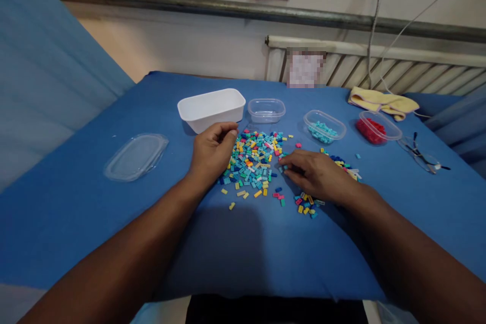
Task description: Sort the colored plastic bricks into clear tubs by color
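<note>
A heap of small toy building bricks (pixel 252 162) in teal, blue, yellow, pink and white lies spread on the blue-covered table. At the heap's left edge is my left hand (pixel 214 152), its fingers curled and thumb pressed to them; whatever they enclose is hidden. My right hand (pixel 317 172) reaches in from the right, palm down, thumb and fingertips closed around a small teal brick (pixel 284 167) at the heap's right edge. A smaller group of mixed bricks (pixel 307 206) lies just below my right hand, and another mixed group (pixel 345 166) shows partly behind it.
Behind the heap stand a white plastic tub (pixel 212 106) and a clear container (pixel 266 111). Farther right are one container of teal bricks (pixel 322 131) and one of red bricks (pixel 371 130). Around them lie a clear lid (pixel 136 157), eyeglasses (pixel 423 157) and a yellow cloth (pixel 383 102).
</note>
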Demonstrator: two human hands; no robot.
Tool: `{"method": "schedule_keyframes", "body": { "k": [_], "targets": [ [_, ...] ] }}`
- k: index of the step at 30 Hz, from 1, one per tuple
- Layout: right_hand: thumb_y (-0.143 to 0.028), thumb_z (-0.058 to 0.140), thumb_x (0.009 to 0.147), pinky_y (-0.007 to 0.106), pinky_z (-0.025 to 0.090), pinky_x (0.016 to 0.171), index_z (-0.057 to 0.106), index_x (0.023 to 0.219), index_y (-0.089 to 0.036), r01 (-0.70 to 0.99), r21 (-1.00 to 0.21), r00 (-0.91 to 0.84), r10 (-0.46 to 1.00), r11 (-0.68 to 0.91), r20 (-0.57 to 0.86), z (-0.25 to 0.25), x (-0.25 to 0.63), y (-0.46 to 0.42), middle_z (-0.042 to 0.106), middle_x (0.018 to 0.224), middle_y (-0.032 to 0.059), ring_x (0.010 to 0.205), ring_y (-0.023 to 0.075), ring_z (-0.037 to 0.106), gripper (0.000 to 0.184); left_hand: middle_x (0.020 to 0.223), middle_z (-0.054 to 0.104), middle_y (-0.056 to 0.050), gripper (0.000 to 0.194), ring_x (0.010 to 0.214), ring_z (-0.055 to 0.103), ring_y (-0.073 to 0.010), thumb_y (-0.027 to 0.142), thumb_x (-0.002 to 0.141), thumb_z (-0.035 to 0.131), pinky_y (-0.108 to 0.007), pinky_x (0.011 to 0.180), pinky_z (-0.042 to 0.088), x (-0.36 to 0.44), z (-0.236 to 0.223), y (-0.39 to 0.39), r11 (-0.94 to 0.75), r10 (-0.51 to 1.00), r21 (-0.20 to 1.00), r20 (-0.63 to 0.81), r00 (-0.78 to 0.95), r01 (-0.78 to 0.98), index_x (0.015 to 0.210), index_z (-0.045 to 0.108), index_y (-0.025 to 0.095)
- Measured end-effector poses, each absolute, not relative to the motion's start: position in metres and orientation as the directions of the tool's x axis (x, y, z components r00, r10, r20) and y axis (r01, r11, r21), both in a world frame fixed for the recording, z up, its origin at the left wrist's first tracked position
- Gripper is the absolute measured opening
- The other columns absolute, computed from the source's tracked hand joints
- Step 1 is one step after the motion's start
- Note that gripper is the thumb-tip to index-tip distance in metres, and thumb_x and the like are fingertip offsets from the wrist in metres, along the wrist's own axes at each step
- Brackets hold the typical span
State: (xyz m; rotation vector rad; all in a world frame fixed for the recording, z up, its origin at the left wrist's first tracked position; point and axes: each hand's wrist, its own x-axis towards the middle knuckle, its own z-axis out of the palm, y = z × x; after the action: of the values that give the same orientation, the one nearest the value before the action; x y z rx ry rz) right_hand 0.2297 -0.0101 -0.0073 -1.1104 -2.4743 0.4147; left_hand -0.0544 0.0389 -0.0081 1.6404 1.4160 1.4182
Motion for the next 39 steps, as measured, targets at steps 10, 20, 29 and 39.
{"method": "schedule_keyframes", "body": {
  "k": [10,20,29,39],
  "targets": [
    [-0.027,0.058,0.107,0.040,0.058,0.088,0.078,0.121,-0.022,0.701,-0.451,-0.412,0.830,0.552,0.375,-0.015,0.248,0.002,0.082,0.110,0.0096,0.098,0.0257,0.076,0.024,0.097,0.083,-0.004,0.023,0.084,0.072,-0.0177,0.030,0.093,0.072,-0.030,0.078,0.057,-0.051,-0.014,0.039,-0.263,0.943,0.893,0.318,-0.098,0.366,0.109,0.084,0.019],
    [-0.028,0.059,0.106,0.036,0.054,0.081,0.079,0.107,-0.022,0.784,-0.257,-0.534,0.825,0.565,0.182,-0.007,0.264,0.004,0.079,0.104,0.0092,0.095,0.0249,0.073,0.021,0.100,0.084,-0.005,0.023,0.089,0.074,-0.0186,0.029,0.094,0.071,-0.033,0.087,0.060,-0.050,-0.016,0.040,-0.274,0.944,0.892,0.321,-0.078,0.359,0.110,0.084,0.019],
    [-0.031,0.058,0.108,0.039,0.055,0.089,0.079,0.127,-0.022,0.759,-0.178,-0.588,0.777,0.626,0.226,-0.012,0.249,-0.003,0.079,0.117,0.0150,0.116,0.0307,0.072,0.030,0.098,0.083,-0.004,0.023,0.090,0.074,-0.0194,0.030,0.095,0.070,-0.032,0.085,0.060,-0.049,-0.014,0.036,-0.279,0.944,0.883,0.325,-0.061,0.377,0.109,0.084,0.020],
    [-0.033,0.060,0.107,0.039,0.055,0.084,0.078,0.120,-0.022,0.739,-0.292,-0.550,0.794,0.608,0.260,0.000,0.260,-0.004,0.077,0.111,0.0115,0.101,0.0266,0.072,0.025,0.101,0.083,-0.004,0.021,0.091,0.074,-0.0186,0.028,0.095,0.071,-0.033,0.088,0.060,-0.048,-0.014,0.036,-0.275,0.948,0.897,0.313,-0.056,0.346,0.109,0.084,0.019]
  ]
}}
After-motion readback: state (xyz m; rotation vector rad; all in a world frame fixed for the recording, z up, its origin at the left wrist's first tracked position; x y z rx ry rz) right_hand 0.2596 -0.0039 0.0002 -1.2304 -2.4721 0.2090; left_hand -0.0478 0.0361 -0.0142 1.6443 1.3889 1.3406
